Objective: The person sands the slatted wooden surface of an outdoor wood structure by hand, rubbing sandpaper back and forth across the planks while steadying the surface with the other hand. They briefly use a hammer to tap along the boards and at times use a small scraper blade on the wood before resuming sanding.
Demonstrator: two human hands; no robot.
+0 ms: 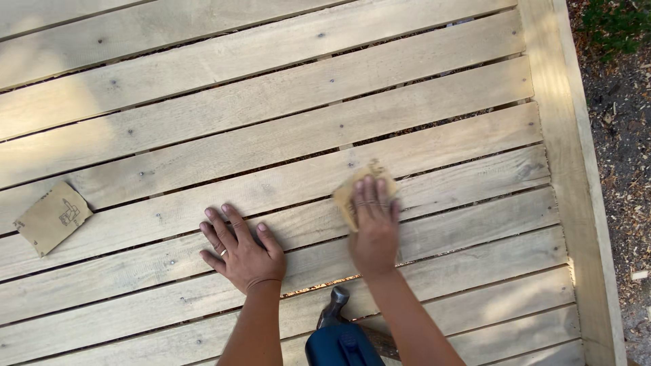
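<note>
My right hand presses flat on a tan piece of sandpaper against a pale wooden slat of a slatted panel. The paper's upper and left edges show past my fingers. My left hand lies flat on the slats beside it, fingers spread, a ring on one finger, holding nothing. A second piece of sandpaper lies loose on the slats at the far left.
A blue and grey power tool sits at the bottom edge between my forearms. The panel's side rail runs down the right. Beyond it is bare soil with wood chips and a green plant.
</note>
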